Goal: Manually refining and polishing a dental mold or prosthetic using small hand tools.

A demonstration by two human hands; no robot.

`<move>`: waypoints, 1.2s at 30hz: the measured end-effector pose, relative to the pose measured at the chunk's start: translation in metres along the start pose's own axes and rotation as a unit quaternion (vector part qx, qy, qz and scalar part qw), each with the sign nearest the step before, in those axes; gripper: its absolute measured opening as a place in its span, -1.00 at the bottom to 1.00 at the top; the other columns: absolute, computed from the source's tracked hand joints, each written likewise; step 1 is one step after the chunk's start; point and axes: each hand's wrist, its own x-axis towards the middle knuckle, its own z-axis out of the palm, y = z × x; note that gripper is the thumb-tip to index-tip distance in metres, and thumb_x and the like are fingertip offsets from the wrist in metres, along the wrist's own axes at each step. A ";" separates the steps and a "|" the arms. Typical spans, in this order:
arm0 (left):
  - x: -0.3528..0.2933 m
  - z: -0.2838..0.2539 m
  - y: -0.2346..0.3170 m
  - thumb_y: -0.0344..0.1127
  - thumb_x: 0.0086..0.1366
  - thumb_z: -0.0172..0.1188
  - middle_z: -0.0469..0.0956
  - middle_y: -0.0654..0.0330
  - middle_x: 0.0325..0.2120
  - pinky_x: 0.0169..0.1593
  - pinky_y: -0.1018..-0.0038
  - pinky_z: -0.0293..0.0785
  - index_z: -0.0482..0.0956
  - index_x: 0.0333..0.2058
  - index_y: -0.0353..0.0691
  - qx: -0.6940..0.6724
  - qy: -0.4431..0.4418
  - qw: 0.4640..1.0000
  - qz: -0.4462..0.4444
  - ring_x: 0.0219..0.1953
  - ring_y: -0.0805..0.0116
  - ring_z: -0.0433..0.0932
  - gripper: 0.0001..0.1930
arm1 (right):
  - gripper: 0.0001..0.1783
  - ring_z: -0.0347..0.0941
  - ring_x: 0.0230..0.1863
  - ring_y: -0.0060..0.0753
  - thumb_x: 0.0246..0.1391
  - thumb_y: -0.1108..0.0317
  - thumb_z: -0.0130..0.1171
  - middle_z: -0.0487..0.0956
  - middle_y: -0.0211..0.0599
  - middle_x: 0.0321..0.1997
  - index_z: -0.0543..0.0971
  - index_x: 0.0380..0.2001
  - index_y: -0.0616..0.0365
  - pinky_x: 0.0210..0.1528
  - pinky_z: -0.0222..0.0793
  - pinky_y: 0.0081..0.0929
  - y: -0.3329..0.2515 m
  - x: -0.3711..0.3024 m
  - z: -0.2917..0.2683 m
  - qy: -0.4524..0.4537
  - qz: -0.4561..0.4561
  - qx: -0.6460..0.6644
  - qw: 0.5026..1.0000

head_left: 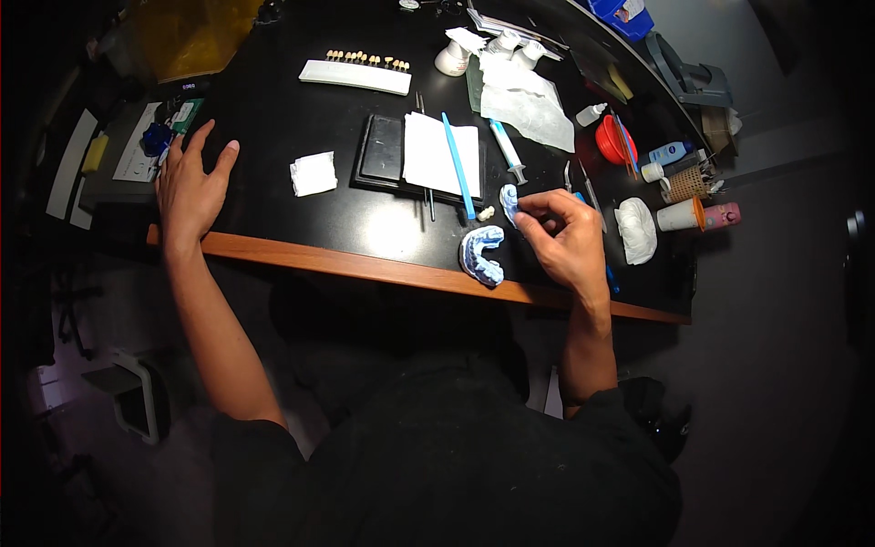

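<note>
Between the thumb and fingers of my right hand (570, 239) is the edge of a small blue-and-white dental cast (509, 204), close above the table or on it. Just left of it lies a small cream-coloured piece (486, 213), tooth-like. A larger horseshoe-shaped dental cast (473, 254) rests near the table's front edge. My left hand (193, 190) is open, its fingers spread, at the table's left end. Its fingertips are near a dark blue knob-like thing (157, 139); whether they touch it I cannot tell.
A blue flat-handled tool (458, 164) lies across a white paper pad (424, 150) on a black block (381, 150). Beyond are a tooth shade guide (355, 77), a syringe (506, 150) and tissue (529, 105). A red bowl (611, 144) and a wadded tissue (635, 231) are at the right.
</note>
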 end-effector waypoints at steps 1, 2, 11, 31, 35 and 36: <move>0.000 0.001 -0.001 0.23 0.41 0.13 0.19 -0.12 0.44 0.52 -0.02 -0.05 0.40 0.38 0.13 0.000 0.000 1.000 0.000 0.49 -0.06 0.14 -0.35 | -0.81 0.66 -0.30 -0.33 0.04 0.44 0.40 0.70 -0.14 -0.27 0.75 -0.25 0.25 -0.31 0.54 -0.45 -0.001 -0.001 0.001 -0.013 -0.025 -0.009 1.000; 0.001 0.001 -0.002 0.23 0.41 0.13 0.19 -0.12 0.44 0.52 -0.02 -0.05 0.40 0.38 0.13 -0.001 0.000 1.000 0.002 0.50 -0.06 0.14 -0.35 | -0.81 0.66 -0.30 -0.33 0.04 0.44 0.40 0.70 -0.14 -0.27 0.75 -0.25 0.25 -0.31 0.54 -0.45 0.001 -0.001 0.002 -0.012 -0.025 -0.008 1.000; 0.001 -0.001 -0.001 0.24 0.40 0.12 0.20 -0.08 0.44 0.52 -0.01 -0.03 0.40 0.38 0.15 -0.003 -0.006 1.000 0.000 0.50 -0.04 0.14 -0.35 | -0.82 0.55 -0.06 -0.24 -0.10 0.52 0.45 0.69 -0.34 -0.26 0.76 -0.35 0.07 0.04 0.36 -0.21 0.003 0.005 0.001 0.005 -0.152 -0.083 0.985; 0.000 0.001 -0.006 0.24 0.40 0.13 0.24 -0.09 0.42 0.51 0.01 0.03 0.45 0.34 0.10 -0.034 0.009 0.999 0.004 0.49 -0.04 0.16 -0.36 | -0.96 0.53 -0.31 -0.70 0.15 0.59 0.28 0.66 -0.43 -0.36 0.68 -0.31 0.32 -0.23 0.41 -0.66 0.052 0.007 -0.019 -0.027 0.059 0.188 0.980; 0.000 0.003 -0.004 0.26 0.40 0.12 0.24 -0.07 0.43 0.51 0.02 0.02 0.45 0.34 0.11 -0.031 0.009 0.999 -0.006 0.49 -0.03 0.15 -0.36 | -0.94 0.55 -0.30 -0.66 0.13 0.62 0.28 0.66 -0.39 -0.33 0.69 -0.32 0.33 -0.22 0.44 -0.64 0.055 0.004 -0.015 -0.011 0.057 0.210 0.976; 0.001 0.004 -0.005 0.26 0.40 0.12 0.23 -0.07 0.43 0.51 0.02 0.02 0.45 0.34 0.11 -0.032 0.010 0.999 -0.002 0.50 -0.03 0.15 -0.36 | -0.93 0.56 -0.30 -0.65 0.11 0.64 0.30 0.67 -0.36 -0.31 0.70 -0.32 0.34 -0.21 0.46 -0.64 0.058 0.003 -0.013 0.004 0.050 0.233 0.971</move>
